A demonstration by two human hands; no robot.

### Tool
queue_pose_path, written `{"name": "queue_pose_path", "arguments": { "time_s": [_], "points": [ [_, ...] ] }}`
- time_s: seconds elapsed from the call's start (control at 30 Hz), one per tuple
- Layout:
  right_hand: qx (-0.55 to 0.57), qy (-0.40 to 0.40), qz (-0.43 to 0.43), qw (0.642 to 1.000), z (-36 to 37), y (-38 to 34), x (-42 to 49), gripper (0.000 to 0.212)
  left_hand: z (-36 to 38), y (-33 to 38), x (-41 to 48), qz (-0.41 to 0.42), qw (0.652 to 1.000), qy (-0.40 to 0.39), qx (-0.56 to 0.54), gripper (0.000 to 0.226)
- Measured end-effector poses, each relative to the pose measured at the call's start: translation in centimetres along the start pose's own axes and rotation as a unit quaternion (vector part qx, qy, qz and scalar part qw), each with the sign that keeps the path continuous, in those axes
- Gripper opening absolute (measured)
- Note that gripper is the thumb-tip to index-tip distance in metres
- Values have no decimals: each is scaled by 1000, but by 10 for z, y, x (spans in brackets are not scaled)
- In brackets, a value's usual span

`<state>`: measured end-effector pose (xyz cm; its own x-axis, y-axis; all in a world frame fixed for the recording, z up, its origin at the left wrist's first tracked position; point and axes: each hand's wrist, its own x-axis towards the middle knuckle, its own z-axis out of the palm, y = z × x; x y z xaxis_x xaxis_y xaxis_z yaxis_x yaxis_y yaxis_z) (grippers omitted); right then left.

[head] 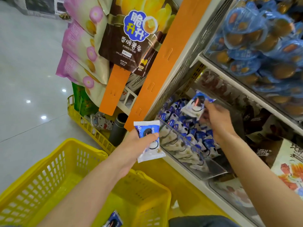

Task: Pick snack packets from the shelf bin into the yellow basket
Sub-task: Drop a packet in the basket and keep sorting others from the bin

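At frame centre, left hand [136, 145] grips a blue-white packet [146, 126], just off the bin's front edge. Right hand [219, 122], at 2 o'clock from it, pinches a 2nd packet [195, 105] above the clear bin [214, 167], w/ a heap of packets [180, 122] inside. Yellow basket [49, 169] sits at 7 o'clock from left hand; a 3rd packet [113, 220] lies in it near the bottom edge. Best way, I'd say: swing left hand down toward 7 o'clock & let go low over basket's middle, not its rim. Lift right hand clear of bin's front wall before crossing, so nothing snags or spills.
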<state>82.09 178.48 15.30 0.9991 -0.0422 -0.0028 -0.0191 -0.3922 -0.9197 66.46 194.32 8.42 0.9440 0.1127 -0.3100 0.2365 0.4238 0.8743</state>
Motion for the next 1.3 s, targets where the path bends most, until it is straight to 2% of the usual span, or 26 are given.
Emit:
{"name": "queue_pose_path", "arguments": {
  "time_s": [0.07,0.13,0.3,0.5,0.63,0.77,0.87,1.0,1.13,1.2,1.3],
  "points": [
    [-57,69,-25,996,2,2,27,31,1,-1,4,3,1000,7,2,30],
    [-162,80,-17,983,6,8,47,41,0,-3,7,1,1000,11,13,29],
    [-294,41,-45,954,19,28,73,40,-1,-6,14,-2,999,11,32,32],
    [-414,-52,-19,909,14,43,87,36,-1,-5,22,-13,999,9,43,35],
    [-433,-45,-47,899,19,43,92,34,2,-5,23,-22,999,-1,38,39],
    [-393,-12,-100,914,34,45,94,29,1,-6,24,-18,999,3,43,40],
    [-371,-24,-58,926,35,45,103,33,0,-7,24,-18,999,6,46,39],
    [-344,-89,60,933,35,33,115,36,0,-8,25,-23,998,9,53,37],
    [-312,-92,30,945,41,34,121,32,0,-9,26,-30,998,14,58,37],
    [-341,-87,2,936,40,39,121,40,0,-9,27,-31,997,17,61,37],
    [-380,-72,9,922,39,49,121,66,1,-10,29,-27,998,15,63,40]
  ]
}}
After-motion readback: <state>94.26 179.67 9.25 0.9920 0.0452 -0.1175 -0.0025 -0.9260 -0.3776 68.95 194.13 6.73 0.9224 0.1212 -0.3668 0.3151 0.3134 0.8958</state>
